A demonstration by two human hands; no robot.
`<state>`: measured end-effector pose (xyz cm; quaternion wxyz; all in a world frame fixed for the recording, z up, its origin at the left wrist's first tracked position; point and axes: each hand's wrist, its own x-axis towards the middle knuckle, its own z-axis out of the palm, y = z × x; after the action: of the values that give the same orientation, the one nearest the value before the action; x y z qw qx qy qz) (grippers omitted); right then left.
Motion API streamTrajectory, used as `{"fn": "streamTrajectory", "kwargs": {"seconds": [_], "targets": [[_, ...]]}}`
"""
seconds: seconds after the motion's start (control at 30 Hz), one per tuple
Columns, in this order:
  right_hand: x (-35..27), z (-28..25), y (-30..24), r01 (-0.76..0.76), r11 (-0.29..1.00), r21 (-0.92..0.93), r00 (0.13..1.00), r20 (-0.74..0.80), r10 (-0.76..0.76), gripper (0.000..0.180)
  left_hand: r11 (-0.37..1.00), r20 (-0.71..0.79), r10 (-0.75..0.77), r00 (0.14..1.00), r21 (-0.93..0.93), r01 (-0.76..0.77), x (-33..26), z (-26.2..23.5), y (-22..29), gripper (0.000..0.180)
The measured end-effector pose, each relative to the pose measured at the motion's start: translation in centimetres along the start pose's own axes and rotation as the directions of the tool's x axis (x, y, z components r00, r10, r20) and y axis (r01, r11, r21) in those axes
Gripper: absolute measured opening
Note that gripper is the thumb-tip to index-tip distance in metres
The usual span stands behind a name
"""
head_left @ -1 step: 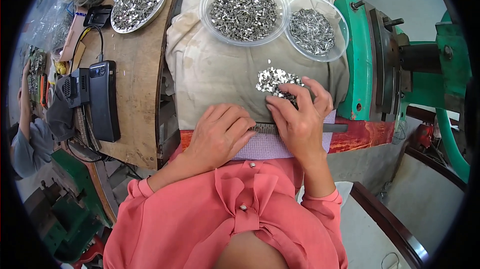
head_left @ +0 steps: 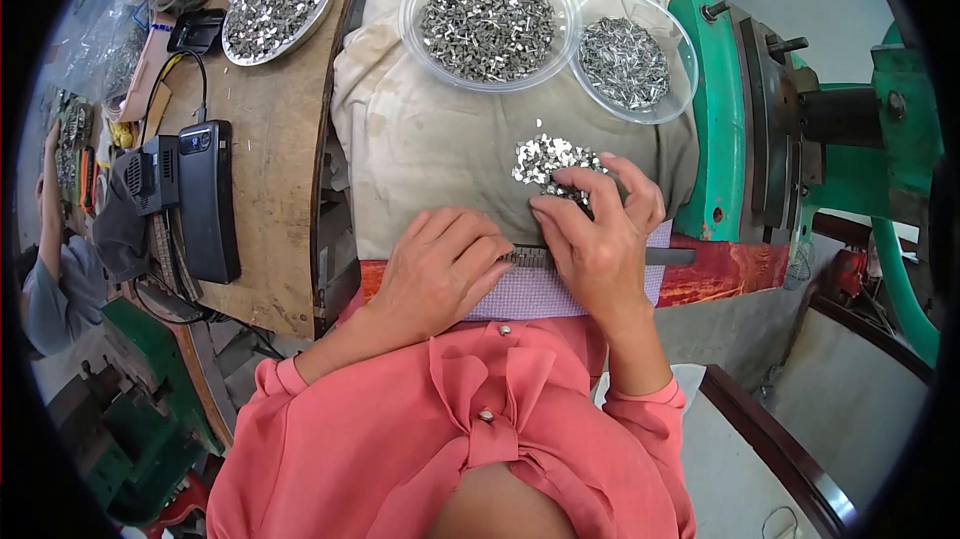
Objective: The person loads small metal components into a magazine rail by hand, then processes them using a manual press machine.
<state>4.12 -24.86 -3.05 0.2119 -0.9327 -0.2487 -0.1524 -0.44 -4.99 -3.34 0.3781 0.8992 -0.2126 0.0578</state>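
Observation:
A small pile of shiny metal pieces (head_left: 548,154) lies on the cloth in front of me. My right hand (head_left: 607,229) is at the near edge of this pile. Its thumb and index finger are apart, with the index fingertip touching the pieces. Below runs a narrow dark metal strip (head_left: 532,257) with a notched row along it. My left hand (head_left: 440,261) is curled with thumb and fingers closed on the strip's left end. The strip's middle passes behind my right hand, and its plain end (head_left: 670,256) shows to the right.
A large clear tub (head_left: 407,34) and a smaller one (head_left: 690,79) hold metal parts behind the pile. Right stands a green machine (head_left: 707,129). On the wooden table (head_left: 275,159) at left are a plate of parts (head_left: 228,47) and a black phone-like device (head_left: 207,219). Another person's arm (head_left: 48,209) shows far left.
The thumb and index finger of my right hand have shifted very slightly left at the pile. My left hand and the strip look unmoved.

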Motion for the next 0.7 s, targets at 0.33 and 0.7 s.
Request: {"fn": "streamTrajectory", "kwargs": {"seconds": [0.33,0.7], "targets": [[0.6,-0.2,-0.3,-0.019,1.000,0.024,0.999,0.047,0.018,0.012,0.996,-0.022,0.087,0.996,0.036,-0.086,0.5,0.5,0.1,0.014],[-2.0,-1.2,-0.8,-0.025,0.986,0.163,1.000,0.004,0.024,0.016,0.999,0.007,-0.002,1.000,-0.052,0.002,0.6,0.3,0.0,0.026]]}}
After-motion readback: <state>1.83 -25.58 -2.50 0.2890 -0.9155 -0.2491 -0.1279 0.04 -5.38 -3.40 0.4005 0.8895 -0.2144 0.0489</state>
